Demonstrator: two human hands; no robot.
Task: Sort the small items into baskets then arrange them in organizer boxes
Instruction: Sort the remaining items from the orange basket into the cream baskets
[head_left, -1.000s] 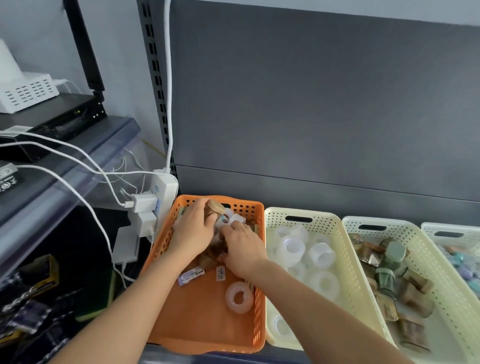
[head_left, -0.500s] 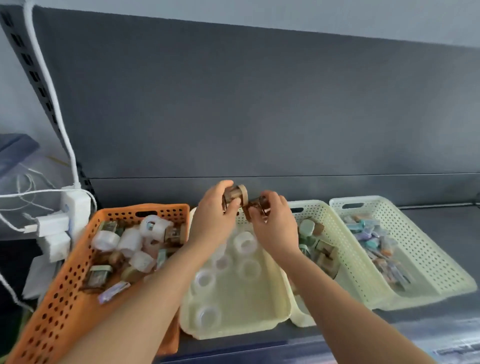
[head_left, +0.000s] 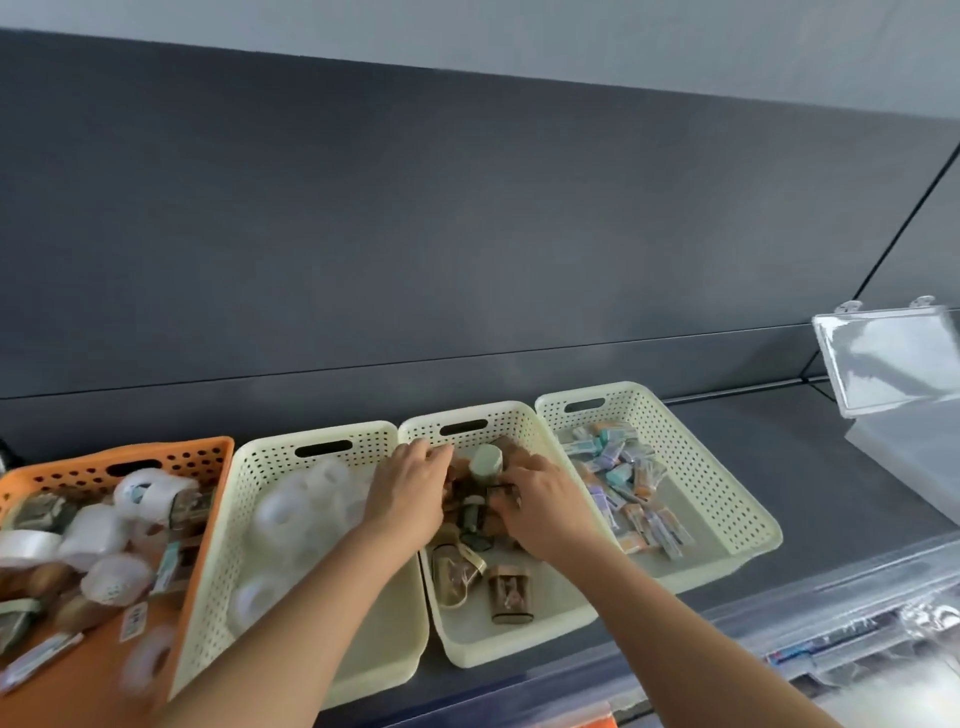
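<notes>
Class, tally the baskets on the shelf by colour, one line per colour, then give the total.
Orange basket: 1
Cream baskets: 3, one with white rolls, one under both hands, one with small packets
Total: 4

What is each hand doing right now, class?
Left hand: in the middle cream basket; grip cannot be told.
Right hand: same basket; grip cannot be told.
</notes>
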